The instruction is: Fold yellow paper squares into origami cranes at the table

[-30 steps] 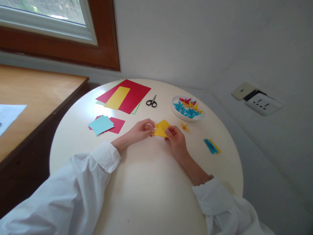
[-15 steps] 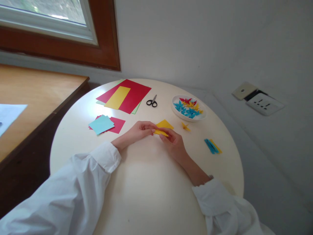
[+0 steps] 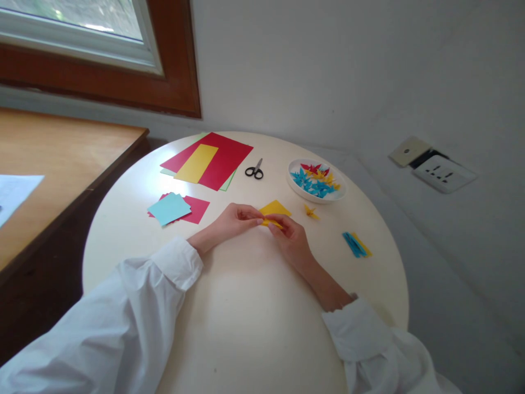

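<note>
Over the middle of the round white table, my left hand (image 3: pixel 241 218) and my right hand (image 3: pixel 290 235) meet, both closed on a small folded piece of yellow paper (image 3: pixel 274 221). Fingers cover much of it, so its exact shape is hidden. Just behind the hands lies a flat yellow paper sheet (image 3: pixel 278 207). A yellow folded paper crane (image 3: pixel 311 212) rests on the table to the right of it. Beyond that stands a white dish (image 3: pixel 292 185) holding several red, yellow and blue folded cranes.
Scissors (image 3: pixel 254 171) with black handles lie near the back. To their left are large red paper (image 3: pixel 229 158) and a yellow strip (image 3: pixel 197 164). Light-blue squares (image 3: pixel 169 209) overlap pink ones (image 3: pixel 199 210). Narrow blue folded strips (image 3: pixel 354 245) lie at the right. A wooden desk (image 3: pixel 74 142) stands left.
My left fingertips have shifted slightly right along the yellow paper, covering more of it. My right hand stays almost where it was.
</note>
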